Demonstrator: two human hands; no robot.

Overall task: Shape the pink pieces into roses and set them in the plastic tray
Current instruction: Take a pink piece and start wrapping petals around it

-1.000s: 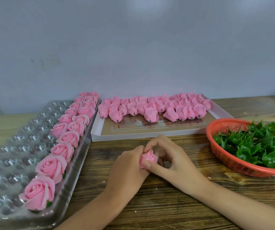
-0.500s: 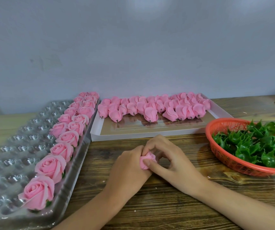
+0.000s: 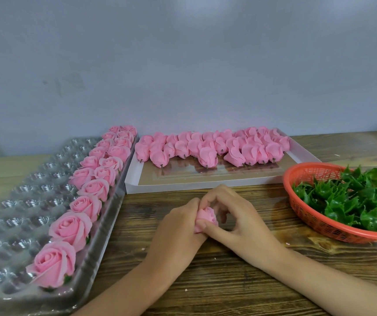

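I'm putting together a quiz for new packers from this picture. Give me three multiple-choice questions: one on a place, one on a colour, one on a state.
1. Where in the plastic tray do the finished roses sit?
A) along its right edge
B) along its left edge
C) across its middle

2. What colour is the basket holding the green leaves?
A) blue
B) orange-red
C) white

3. What state is the unfinished rose in?
A) lying untouched
B) held between both hands
C) resting among the leaves

Answers:
1 A: they line the side nearest the white box.
2 B: its mesh wall is orange-red.
3 B: the left hand and the right hand both pinch it.
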